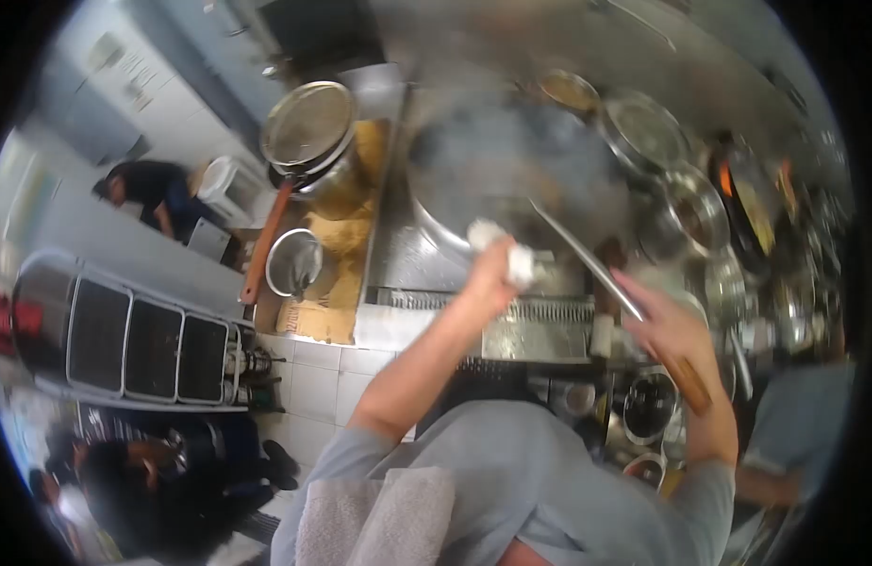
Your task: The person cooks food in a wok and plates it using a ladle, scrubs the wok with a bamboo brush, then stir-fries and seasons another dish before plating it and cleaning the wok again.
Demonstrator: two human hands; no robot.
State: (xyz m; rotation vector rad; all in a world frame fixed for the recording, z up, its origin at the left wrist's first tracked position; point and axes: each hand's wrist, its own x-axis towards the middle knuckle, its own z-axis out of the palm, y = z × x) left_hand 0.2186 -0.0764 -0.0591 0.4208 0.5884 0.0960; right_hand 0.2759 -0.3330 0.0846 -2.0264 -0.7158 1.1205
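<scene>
A large wok (431, 222) sits on the stove in front of me, its inside blurred by steam. My left hand (492, 274) is closed around a white cloth (520, 265) at the wok's near rim. In my right hand (672, 325) is a long metal cooking tool (587, 257) with a wooden handle end. The tool slants forward into the steam over the wok, where its head is hidden.
Left of the stove, a round strainer (309, 123) rests on a pot, near a metal cup (295, 262) on cardboard. Metal bowls (692, 209) and strainers crowd the right. Sauce containers (649, 406) stand at the near right. Another person's sleeve (802, 424) is close on the right.
</scene>
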